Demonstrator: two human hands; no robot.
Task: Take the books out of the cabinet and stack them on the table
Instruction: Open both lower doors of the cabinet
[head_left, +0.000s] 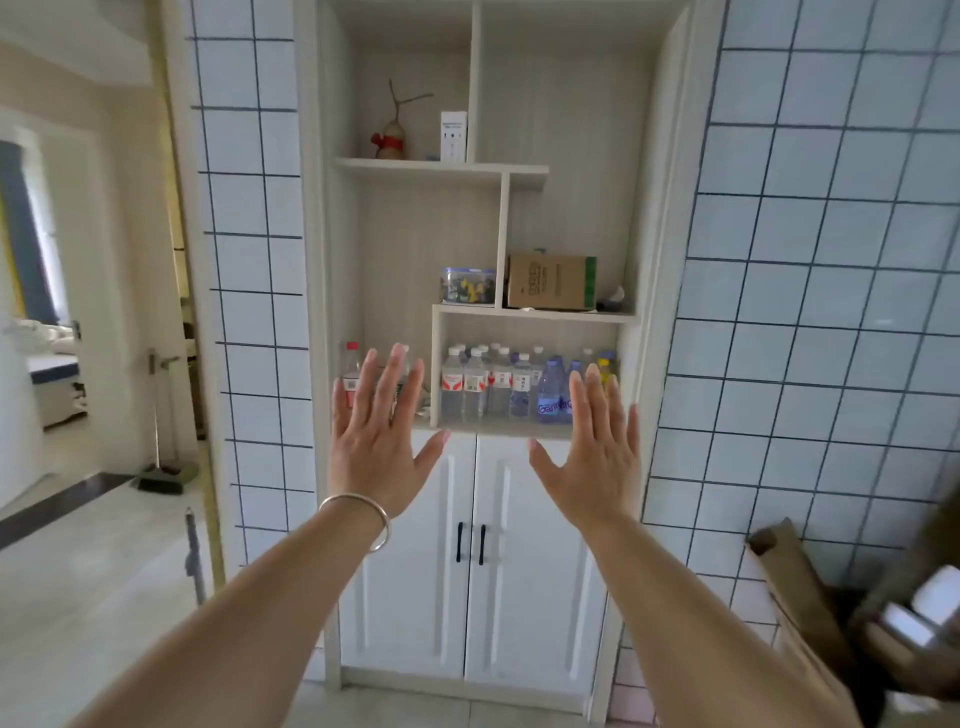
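A white cabinet (415, 587) stands straight ahead, set into a tiled wall, with both lower doors closed and two black handles (470, 543) at the middle. No books or table show in this view. My left hand (376, 439) is raised in front of the cabinet with fingers spread and straight, a metal bangle on its wrist. My right hand (595, 449) is held up beside it, also flat and spread, palm away from me. Neither hand touches or holds anything.
Open shelves above the doors carry several water bottles (498, 387), a clear box (467, 286), a cardboard box (550, 280), a white carton (453, 136) and a small ornament (390, 140). A doorway (93, 312) opens at the left. Cardboard boxes (852, 618) sit at the lower right.
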